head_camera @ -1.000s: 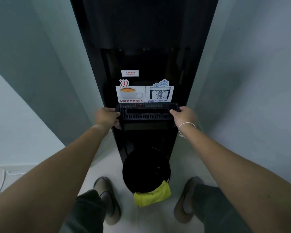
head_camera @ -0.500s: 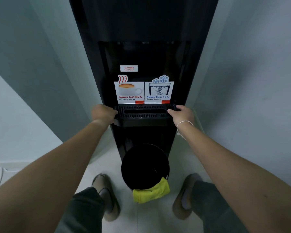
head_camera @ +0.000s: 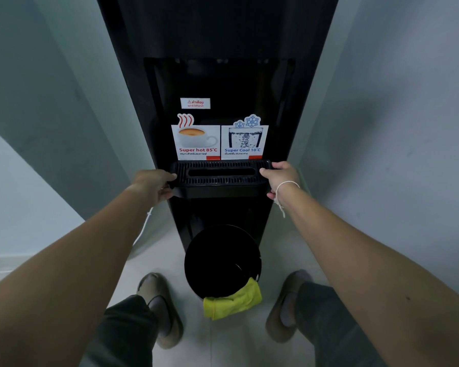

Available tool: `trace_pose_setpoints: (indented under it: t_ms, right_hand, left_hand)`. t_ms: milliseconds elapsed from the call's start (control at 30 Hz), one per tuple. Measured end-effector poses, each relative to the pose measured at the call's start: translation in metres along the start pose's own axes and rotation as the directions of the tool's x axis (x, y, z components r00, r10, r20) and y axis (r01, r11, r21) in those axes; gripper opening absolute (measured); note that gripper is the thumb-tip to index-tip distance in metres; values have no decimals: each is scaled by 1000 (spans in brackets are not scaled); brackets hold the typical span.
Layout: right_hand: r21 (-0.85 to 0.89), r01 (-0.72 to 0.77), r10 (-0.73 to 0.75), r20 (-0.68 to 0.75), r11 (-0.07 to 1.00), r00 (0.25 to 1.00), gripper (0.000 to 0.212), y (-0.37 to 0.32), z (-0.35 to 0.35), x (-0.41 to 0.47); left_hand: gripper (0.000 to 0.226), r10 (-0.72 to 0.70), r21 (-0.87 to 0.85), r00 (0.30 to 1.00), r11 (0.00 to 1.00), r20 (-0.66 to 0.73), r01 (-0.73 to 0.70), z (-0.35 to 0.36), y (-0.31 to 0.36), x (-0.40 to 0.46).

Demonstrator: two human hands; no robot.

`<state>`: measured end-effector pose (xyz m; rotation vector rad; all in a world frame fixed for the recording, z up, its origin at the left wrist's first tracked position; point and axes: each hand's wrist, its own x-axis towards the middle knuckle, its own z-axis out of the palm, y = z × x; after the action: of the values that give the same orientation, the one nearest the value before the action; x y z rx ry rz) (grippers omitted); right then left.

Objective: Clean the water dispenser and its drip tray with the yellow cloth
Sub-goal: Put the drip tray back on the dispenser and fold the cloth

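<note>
Both hands on the drip tray (head_camera: 219, 176) at the dispenser (head_camera: 223, 35) front: left hand (head_camera: 154, 185) grips its left end, right hand (head_camera: 280, 178) the right end, and the yellow cloth (head_camera: 232, 303) hangs off the black bucket (head_camera: 221, 260) on the floor

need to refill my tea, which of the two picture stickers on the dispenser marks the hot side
The left sticker, above the left hand: a steaming cup, red "Super hot 85°C". The right sticker shows snowflakes and blue "Super Cool 10°C".

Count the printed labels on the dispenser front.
3: a small warning label on top, the hot label lower left and the cool label lower right, both just above the drip tray. None visibly hidden.
</note>
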<state>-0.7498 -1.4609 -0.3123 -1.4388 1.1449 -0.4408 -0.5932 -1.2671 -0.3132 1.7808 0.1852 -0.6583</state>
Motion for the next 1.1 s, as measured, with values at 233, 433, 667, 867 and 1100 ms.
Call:
trace_pose_setpoints:
  t_ms: [233, 433, 667, 867, 1100]
  right_hand:
    - [-7, -108, 108, 6, 994, 994, 17, -17, -8, 13]
    - [-37, -71, 72, 7, 997, 997, 30, -14, -4, 25]
    - [-77, -83, 84, 4, 994, 996, 29, -14, -3, 30]
    - [-115, -10, 7, -27, 993, 1000, 16, -13, -2, 24]
    - [111, -119, 126, -64, 987, 990, 29, 60, -18, -3]
  left_hand:
    - [19, -11, 61, 1000, 998, 18, 10, 3, 12, -1]
    - [20, -8, 87, 1000, 996, 24, 6, 2, 10, 1]
    - [18, -25, 73, 999, 997, 23, 23, 4, 10, 1]
    - [16, -20, 27, 999, 999, 34, 19, 3, 8, 2]
    - [30, -27, -144, 989, 988, 146, 48, -7, -30, -5]
